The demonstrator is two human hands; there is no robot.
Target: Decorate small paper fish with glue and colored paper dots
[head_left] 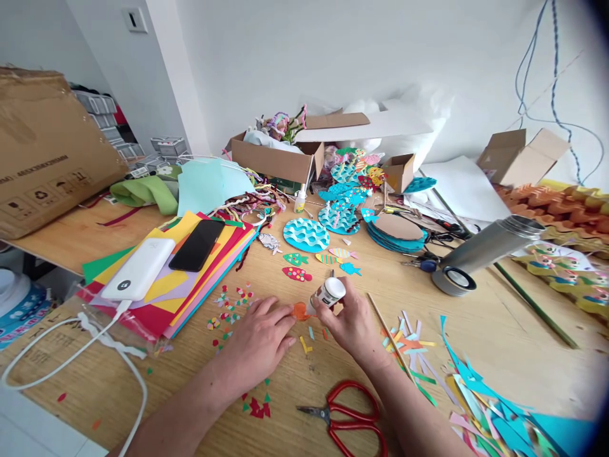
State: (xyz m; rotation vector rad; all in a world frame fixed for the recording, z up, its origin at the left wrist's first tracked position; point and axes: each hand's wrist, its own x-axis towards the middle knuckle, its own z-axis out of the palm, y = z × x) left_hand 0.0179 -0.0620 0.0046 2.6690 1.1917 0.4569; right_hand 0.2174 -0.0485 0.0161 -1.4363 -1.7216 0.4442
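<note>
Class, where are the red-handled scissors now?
In the head view, the scissors lie low, right of centre, on the table between left forearm and right forearm.

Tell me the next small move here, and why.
Probably squeeze a small dab from the bottle onto the orange paper: the right hand holds the bottle tipped over it, the left hand has fingertips at its edge, and loose paper strips lie close by.
</note>
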